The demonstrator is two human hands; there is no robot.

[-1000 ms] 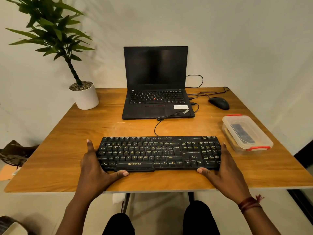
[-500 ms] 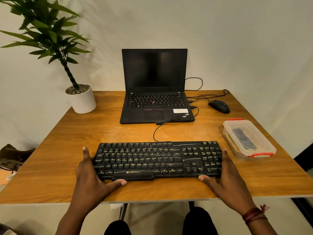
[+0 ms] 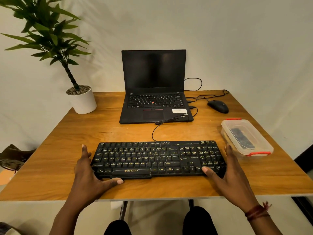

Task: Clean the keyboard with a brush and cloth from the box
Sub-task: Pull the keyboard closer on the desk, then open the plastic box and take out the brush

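A black keyboard (image 3: 157,159) lies on the wooden table (image 3: 50,167) near its front edge, its cable running back to the laptop. My left hand (image 3: 88,173) rests against the keyboard's left end, fingers straight, thumb along the front edge. My right hand (image 3: 228,173) touches the right end the same way, its thumb on the front right corner. A clear plastic box (image 3: 265,146) with red clips stands shut just right of the keyboard. A dark object shows through its lid; I cannot tell what it is.
An open black laptop (image 3: 154,102) with a dark screen stands at the back centre. A black mouse (image 3: 218,106) and cables lie at the back right. A potted plant (image 3: 81,100) in a white pot stands at the back left corner.
My view has tilted slightly down. The keyboard has not shifted on the table. My right thumb has slid up onto the keyboard's front right corner.
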